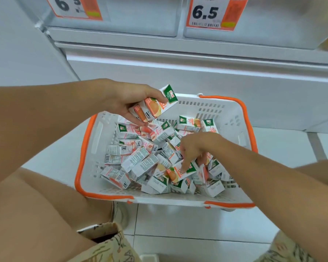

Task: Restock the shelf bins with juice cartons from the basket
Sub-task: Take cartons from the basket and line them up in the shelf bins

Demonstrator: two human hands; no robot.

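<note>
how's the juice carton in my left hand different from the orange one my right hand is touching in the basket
The held carton is lifted above the basket, gripped by the left hand with others. The basket carton lies on the pile under the right hand fingertips. Both show orange fruit and green tops.

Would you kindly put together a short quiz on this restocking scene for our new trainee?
1. True or false: the left hand holds more than one juice carton.
2. The rim of the basket is which colour? A green, B orange, C black.
3. Fill in: the fingers of the right hand reach down to a carton lying in the ____.

Key: 1 true; 2 B; 3 basket. The price tag on the shelf bin above reads 6.5.
</note>
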